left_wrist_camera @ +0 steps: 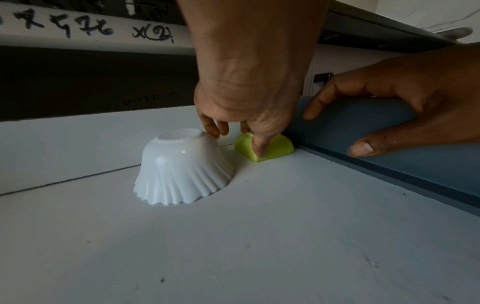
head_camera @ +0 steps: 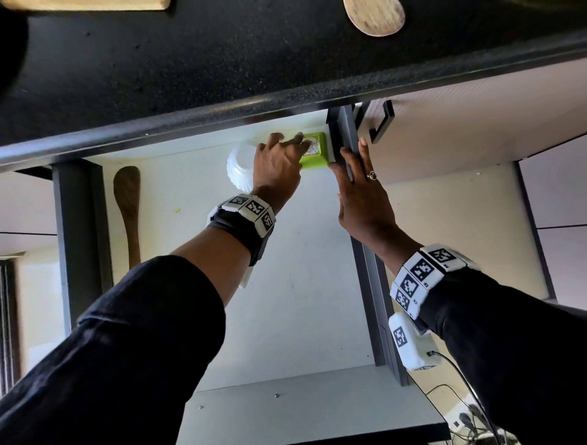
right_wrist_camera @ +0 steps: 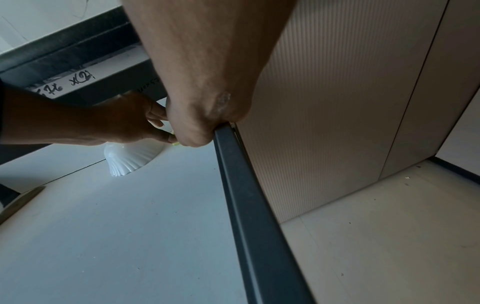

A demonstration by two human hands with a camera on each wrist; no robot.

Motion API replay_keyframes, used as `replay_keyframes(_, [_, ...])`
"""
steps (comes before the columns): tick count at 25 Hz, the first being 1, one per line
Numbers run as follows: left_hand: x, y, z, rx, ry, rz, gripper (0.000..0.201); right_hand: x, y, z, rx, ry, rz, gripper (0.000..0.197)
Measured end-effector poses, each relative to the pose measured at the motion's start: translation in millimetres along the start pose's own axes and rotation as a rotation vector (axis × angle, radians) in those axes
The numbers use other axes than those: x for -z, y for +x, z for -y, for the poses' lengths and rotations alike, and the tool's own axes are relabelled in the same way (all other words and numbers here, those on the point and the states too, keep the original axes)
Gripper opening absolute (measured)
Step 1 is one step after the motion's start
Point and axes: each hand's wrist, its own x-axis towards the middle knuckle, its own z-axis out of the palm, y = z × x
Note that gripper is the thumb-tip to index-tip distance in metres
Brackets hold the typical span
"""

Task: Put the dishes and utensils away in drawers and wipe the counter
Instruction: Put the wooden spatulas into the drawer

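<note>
In the head view an open drawer with a white floor holds an upside-down green bowl in its far right corner. My left hand grips this green bowl, thumb on its side and fingers over its base. Just left of it a white fluted bowl stands upside down, touching the left hand's fingers. My right hand holds the drawer's grey right wall, fingers curled over its top edge. A wooden spatula lies along the drawer's left side.
The black counter overhangs the drawer's back; a round wooden piece and a wooden board lie on it. A cabinet door with a black handle stands right of the drawer. Cables lie on the floor.
</note>
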Motion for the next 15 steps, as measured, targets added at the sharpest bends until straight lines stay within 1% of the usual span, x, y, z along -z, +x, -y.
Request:
replay_keyframes(2, [6,0,2,-0.014,-0.050,0.009,0.053,-1,0,0,0.007,-0.008,-0.017,0.068])
replay_keyframes(4, [15,-6,2,-0.011,-0.089,-0.012,0.056,-1,2,-1,0.031,-0.017,-0.024,0.067])
replay_keyframes(5, [21,-11,1,-0.013,-0.107,-0.032,0.054,0,3,-1,0.042,-0.023,-0.024,0.068])
replay_keyframes(7, [37,-21,1,-0.043,-0.143,-0.105,0.042,0,1,-2,0.062,-0.033,-0.007,0.071])
replay_keyframes(9, [64,-31,7,-0.085,-0.164,-0.179,0.032,6,0,-3,0.057,0.011,0.011,0.074])
replay_keyframes(10, [78,-36,10,-0.112,-0.164,-0.209,0.031,13,-1,-1,0.047,0.056,0.010,0.071])
replay_keyframes(11, [92,-41,13,-0.149,-0.155,-0.239,0.029,23,-1,1,0.047,0.099,-0.024,0.063])
replay_keyframes(12, [105,-44,15,-0.187,-0.141,-0.264,0.028,36,1,2,0.062,0.138,-0.102,0.049])
replay_keyframes(14, [131,-45,16,-0.228,-0.113,-0.322,0.026,70,7,7,0.115,0.248,-0.332,0.020])
replay_keyframes(15, [144,-41,14,-0.221,-0.109,-0.339,0.026,91,13,10,0.145,0.290,-0.439,0.011])
